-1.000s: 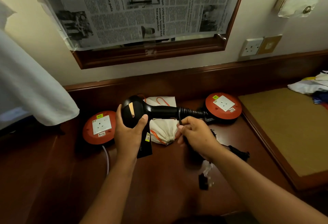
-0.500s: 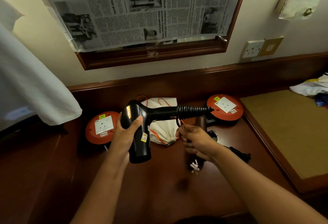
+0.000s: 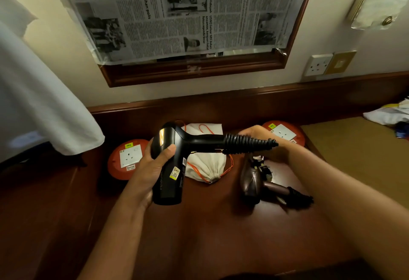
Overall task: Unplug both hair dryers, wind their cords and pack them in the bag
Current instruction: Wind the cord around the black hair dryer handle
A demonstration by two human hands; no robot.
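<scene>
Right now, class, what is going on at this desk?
A person holds a black hair dryer by its body in the left hand, above the wooden desk. The right hand reaches behind its ribbed cord end. A second, brownish hair dryer lies on the desk. The white drawstring bag sits behind, between two orange socket reels, nothing packed yet.

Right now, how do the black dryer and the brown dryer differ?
The black dryer is held off the desk in the left hand; the brown dryer lies on the desk, untouched. The black one looks larger, and its ribbed cord sleeve points right toward the right hand, while the brown one's handle points lower right. Neither is in the bag yet.
</scene>
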